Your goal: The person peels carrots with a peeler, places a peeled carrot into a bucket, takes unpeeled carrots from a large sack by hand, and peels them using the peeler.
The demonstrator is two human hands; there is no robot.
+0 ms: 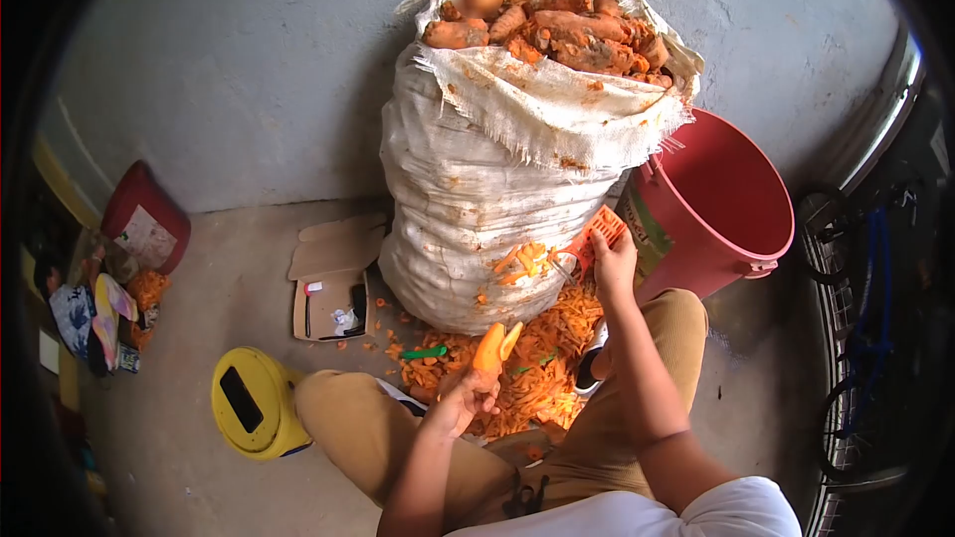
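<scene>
My left hand [466, 400] is closed round the lower end of a peeled, forked carrot [489, 348], which points up and away from me. Farther right, an orange peeler [595, 235] with a slotted plastic body is gripped in my right hand [617, 261], close to the front of the sack. Between my legs and under both hands spreads a heap of orange carrot peelings [542, 378]. A small green plastic piece [425, 352] lies on its left side. Several strips of peel [527, 261] cling to the sack's front.
A tall white woven sack [453, 189], full of unpeeled carrots [577, 35], stands against the wall. To its right is a red bucket [711, 209]. On the left are an open cardboard box [323, 336], a yellow container [279, 428] with a phone [241, 400] on it, and a dark red bin [164, 214].
</scene>
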